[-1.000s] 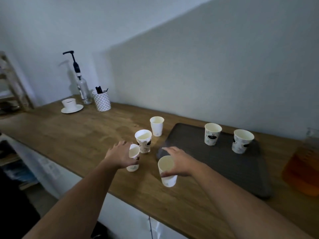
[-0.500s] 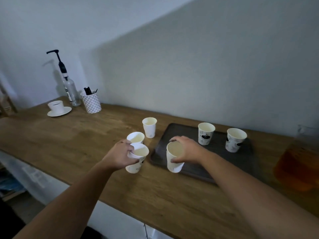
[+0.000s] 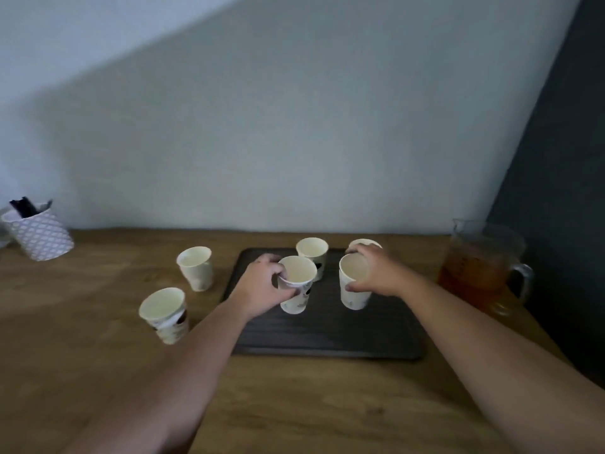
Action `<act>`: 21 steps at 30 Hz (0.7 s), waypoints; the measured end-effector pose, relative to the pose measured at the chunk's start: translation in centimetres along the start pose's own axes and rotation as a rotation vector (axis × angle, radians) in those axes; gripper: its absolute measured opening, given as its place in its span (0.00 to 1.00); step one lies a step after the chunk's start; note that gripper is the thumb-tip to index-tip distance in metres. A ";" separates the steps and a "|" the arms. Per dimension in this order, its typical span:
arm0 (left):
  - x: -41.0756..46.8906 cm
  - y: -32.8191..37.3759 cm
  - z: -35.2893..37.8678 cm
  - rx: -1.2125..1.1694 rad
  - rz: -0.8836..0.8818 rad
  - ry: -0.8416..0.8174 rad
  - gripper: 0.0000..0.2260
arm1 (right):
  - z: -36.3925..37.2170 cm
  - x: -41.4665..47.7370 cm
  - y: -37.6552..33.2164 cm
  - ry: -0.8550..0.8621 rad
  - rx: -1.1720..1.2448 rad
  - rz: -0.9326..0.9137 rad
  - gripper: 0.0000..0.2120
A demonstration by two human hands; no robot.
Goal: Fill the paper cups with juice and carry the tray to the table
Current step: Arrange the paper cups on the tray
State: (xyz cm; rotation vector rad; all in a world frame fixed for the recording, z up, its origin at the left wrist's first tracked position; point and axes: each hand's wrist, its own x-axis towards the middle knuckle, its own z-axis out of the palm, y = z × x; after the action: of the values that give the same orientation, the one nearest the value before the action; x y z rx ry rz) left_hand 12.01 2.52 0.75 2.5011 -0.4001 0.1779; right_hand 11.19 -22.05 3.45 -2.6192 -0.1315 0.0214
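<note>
A dark ribbed tray lies on the wooden counter. My left hand grips a white paper cup over the tray's left part. My right hand grips another paper cup over the tray's right part. Two more cups stand at the tray's back, one in the middle and one half hidden behind my right hand. Two cups stay on the counter left of the tray, the nearer one and the farther one. A glass pitcher of amber juice stands at the right.
A patterned white holder with dark sticks stands at the far left by the wall. A dark wall panel rises behind the pitcher at the right. The counter's front stretch lies under my forearms.
Both hands carried their cups rightward from the counter onto the tray. The view swung to the right, so the pump bottle and saucer cup left the frame.
</note>
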 end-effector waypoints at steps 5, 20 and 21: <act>1.3 2.0 3.5 -0.012 0.044 -0.061 0.11 | -0.3 -1.5 3.8 0.011 0.001 0.117 0.38; -0.6 0.6 3.7 0.059 0.012 -0.048 0.25 | 1.1 -2.0 4.4 -0.004 -0.054 0.080 0.46; -0.7 0.6 2.9 0.080 0.013 -0.039 0.27 | 0.9 -1.9 3.8 0.002 -0.045 0.056 0.45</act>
State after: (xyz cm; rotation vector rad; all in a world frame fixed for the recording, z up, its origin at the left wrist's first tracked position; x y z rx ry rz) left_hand 11.31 0.55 -1.43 2.5841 -0.4329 0.1530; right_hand 9.65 -25.11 0.76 -2.6676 -0.0583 0.0354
